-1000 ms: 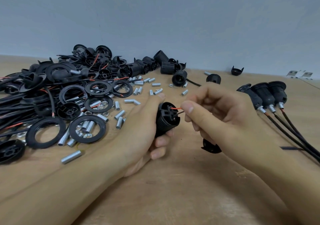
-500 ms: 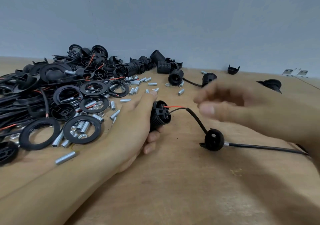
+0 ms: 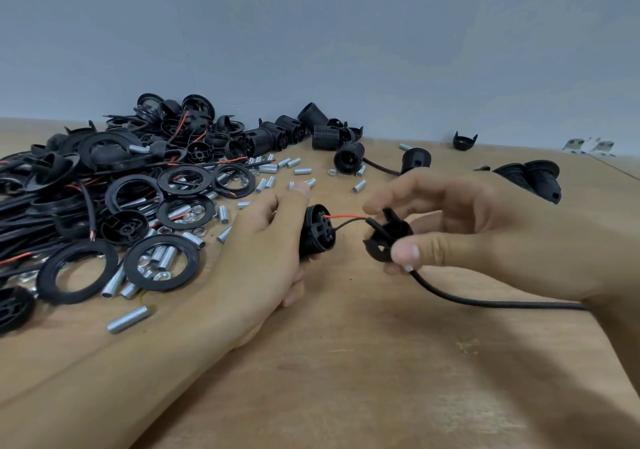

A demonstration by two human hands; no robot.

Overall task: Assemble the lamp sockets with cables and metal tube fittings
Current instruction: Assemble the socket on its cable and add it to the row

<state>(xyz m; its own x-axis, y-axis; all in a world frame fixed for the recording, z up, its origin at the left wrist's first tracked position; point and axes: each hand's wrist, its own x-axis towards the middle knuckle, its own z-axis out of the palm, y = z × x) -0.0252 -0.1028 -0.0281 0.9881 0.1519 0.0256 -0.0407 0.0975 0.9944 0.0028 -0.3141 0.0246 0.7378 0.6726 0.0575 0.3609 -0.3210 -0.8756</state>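
Observation:
My left hand (image 3: 263,251) grips a black threaded socket body (image 3: 317,232) just above the wooden table (image 3: 346,362). A red wire (image 3: 344,216) and a black wire run from its terminal end to a black socket cap (image 3: 386,240). My right hand (image 3: 460,237) pinches that cap between thumb and fingers, a short way right of the socket body. A black cable (image 3: 485,301) leaves the cap's back and trails right across the table, under my right forearm.
A heap of black rings (image 3: 78,272), caps, socket bodies and cables fills the left and back. Short threaded metal tubes (image 3: 128,318) and nuts lie scattered among them. Finished sockets (image 3: 533,178) lie at the far right. A lone cap (image 3: 464,141) sits by the wall.
My right hand has left the wires, reached down to the cap lying on the table and lifted it toward the socket body. My left hand keeps hold of the socket.

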